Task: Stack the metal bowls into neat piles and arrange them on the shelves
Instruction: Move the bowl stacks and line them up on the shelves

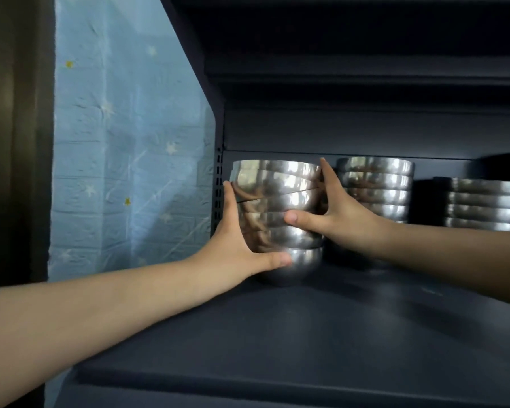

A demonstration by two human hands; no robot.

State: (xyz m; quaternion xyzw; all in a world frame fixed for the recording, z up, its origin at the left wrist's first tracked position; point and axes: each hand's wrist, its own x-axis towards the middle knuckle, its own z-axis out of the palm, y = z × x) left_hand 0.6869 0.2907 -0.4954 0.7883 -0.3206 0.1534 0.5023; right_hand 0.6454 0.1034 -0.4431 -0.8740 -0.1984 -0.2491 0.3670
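A pile of several shiny metal bowls stands at the back left of a dark shelf; its upper bowls sit slightly tilted. My left hand grips the pile's left side, thumb under the lowest bowl. My right hand grips its right side, fingers up along the rims, thumb across the front. A second pile of bowls stands just right of it, partly behind my right hand. A third pile is at the far right.
The shelf's perforated upright post runs right beside the held pile on the left. Another dark shelf hangs overhead. A blue star-patterned wall covering lies left of the rack.
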